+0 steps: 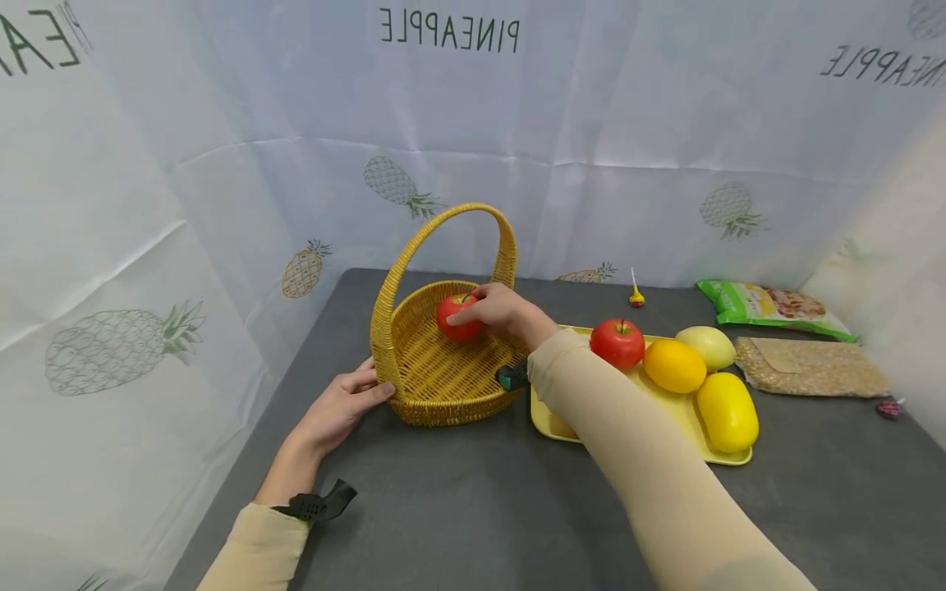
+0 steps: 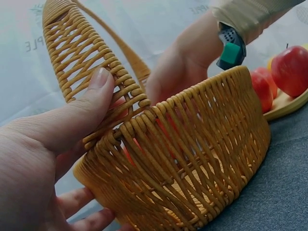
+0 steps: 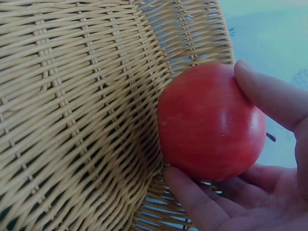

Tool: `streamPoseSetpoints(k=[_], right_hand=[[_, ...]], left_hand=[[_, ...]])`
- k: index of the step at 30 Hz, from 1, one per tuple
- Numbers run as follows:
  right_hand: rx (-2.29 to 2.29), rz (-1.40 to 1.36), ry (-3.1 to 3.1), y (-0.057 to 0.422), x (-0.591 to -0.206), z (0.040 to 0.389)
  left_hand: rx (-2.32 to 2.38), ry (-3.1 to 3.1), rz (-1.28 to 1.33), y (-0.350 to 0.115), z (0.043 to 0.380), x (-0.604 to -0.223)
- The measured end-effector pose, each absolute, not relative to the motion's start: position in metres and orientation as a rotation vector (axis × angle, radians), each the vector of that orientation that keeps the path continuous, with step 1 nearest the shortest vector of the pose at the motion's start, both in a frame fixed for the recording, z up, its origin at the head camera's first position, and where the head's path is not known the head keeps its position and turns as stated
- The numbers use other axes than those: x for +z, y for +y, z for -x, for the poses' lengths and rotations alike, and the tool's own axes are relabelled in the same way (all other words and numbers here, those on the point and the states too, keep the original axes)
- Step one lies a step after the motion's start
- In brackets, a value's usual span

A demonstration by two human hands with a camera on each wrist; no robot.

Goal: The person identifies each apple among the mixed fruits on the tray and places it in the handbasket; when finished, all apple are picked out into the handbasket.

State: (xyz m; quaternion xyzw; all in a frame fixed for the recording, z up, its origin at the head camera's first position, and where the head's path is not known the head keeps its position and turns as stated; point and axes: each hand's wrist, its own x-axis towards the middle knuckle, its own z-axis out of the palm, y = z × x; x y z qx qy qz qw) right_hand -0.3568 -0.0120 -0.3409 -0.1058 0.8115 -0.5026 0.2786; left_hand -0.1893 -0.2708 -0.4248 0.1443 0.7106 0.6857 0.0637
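Note:
A yellow wicker basket (image 1: 443, 413) with a tall arched handle stands on the grey table. My left hand (image 1: 336, 414) grips its left side where the handle meets the rim; in the left wrist view the thumb lies over the handle's base, with the fingers around the outer wall. Inside the basket, toward the back, my right hand (image 1: 508, 313) holds a red apple (image 3: 209, 122) between thumb and fingers. The apple is close against the woven wall in the right wrist view. From the left wrist view it shows only through gaps in the weave.
Right of the basket lies a yellow tray (image 1: 691, 414) with another red apple (image 1: 617, 345), an orange-yellow fruit (image 1: 674, 366), a pale fruit (image 1: 705, 347) and a yellow fruit (image 1: 727, 413). Behind are a lollipop (image 1: 636, 297), a green packet (image 1: 776, 309) and a bag of grains (image 1: 813, 367).

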Motion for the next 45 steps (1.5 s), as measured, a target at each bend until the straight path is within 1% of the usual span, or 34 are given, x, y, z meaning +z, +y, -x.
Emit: streamPoseSetpoints(k=[10,17,21,32,39,45], right_hand=[[-1.343,0.237,2.184,-0.016,-0.350,0.356],[-1.316,0.281,2.186,-0.016,-0.351,0.353],[-1.238,0.334,2.288,-0.015,-0.352,0.351],[-1.141,0.379,2.406,-0.013,-0.348,0.348],[-1.222,0.350,2.344,-0.007,-0.342,0.342],[-1.268,0.381,2.322,0.003,-0.334,0.336]], left_hand=[[2.044,2.178,-0.443,-0.269,0.189,-0.425],[2.029,2.194,-0.417,-0.269,0.188,-0.426],[2.024,2.196,-0.431,-0.269,0.188,-0.429],[2.010,2.219,-0.410,-0.272,0.185,-0.428],[2.015,2.212,-0.409,-0.271,0.182,-0.428],[2.019,2.211,-0.422,-0.270,0.183,-0.426]])
